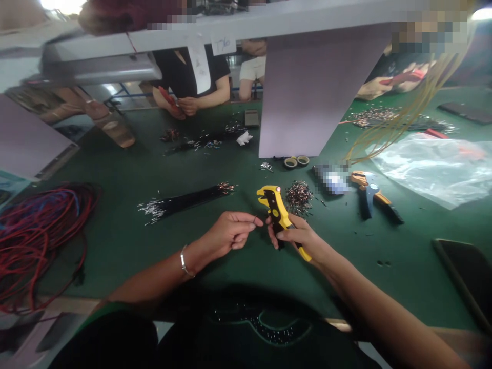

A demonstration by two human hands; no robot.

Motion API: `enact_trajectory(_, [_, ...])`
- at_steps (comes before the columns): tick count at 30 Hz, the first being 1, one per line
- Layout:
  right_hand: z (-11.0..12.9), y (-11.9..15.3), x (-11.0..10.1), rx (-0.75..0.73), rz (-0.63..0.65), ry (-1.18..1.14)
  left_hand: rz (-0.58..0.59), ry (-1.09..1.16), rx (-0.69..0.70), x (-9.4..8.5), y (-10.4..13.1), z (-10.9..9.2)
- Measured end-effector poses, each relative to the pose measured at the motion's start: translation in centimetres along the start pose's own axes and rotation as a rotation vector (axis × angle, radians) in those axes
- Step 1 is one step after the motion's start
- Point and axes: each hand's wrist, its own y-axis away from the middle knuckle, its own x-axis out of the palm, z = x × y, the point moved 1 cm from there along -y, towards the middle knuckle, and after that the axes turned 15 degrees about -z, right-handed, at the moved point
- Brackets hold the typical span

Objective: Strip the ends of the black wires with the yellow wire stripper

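My right hand point(302, 236) is wrapped around the handles of a yellow and black wire stripper point(277, 207), its jaws pointing up and to the left. Just left of it, my left hand point(232, 230) is closed in a pinch. Between its thumb and index finger shows a thin dark piece that looks like a wire point(255, 219); most of it is hidden. The two hands are close but apart. Beyond my left hand lies a bundle of black wires point(188, 200) with bared ends. A pile of small offcuts point(299, 197) sits behind the stripper.
Red and blue cables point(42, 241) lie coiled at left. An orange and blue stripping tool point(371, 195), a plastic bag point(434, 164) and a phone point(467, 277) are at right. Tape rolls point(291, 163) stand by a white divider point(300, 97). Co-workers' hands point(188, 106) hold red tools across the table.
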Motion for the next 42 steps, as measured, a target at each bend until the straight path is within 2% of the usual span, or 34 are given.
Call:
enact_trajectory(5, [0.2,0.3,0.6,0.006,0.024,0.069,-0.024,-0.041,-0.024,0.5,0.1,0.0])
enact_trajectory(11, [0.1,0.4,0.9,0.015,0.06,0.111,0.054,0.003,-0.117,0.4,-0.1,0.1])
enact_trajectory(19, [-0.6,0.4,0.9,-0.01,0.075,0.143,0.071,0.059,-0.138,0.3,-0.2,0.0])
enact_trajectory(25, [-0.4,0.7,1.2,-0.075,0.071,0.291,0.063,0.069,-0.127,0.7,0.1,0.0])
enact_trajectory(32, [-0.2,1.5,2.2,-0.242,-0.043,0.573,0.053,-0.018,-0.021,0.9,0.4,0.1])
enact_trajectory(42, [-1.2,2.3,1.9,-0.788,-0.144,1.016,0.044,-0.097,0.1,1.0,1.7,-0.3])
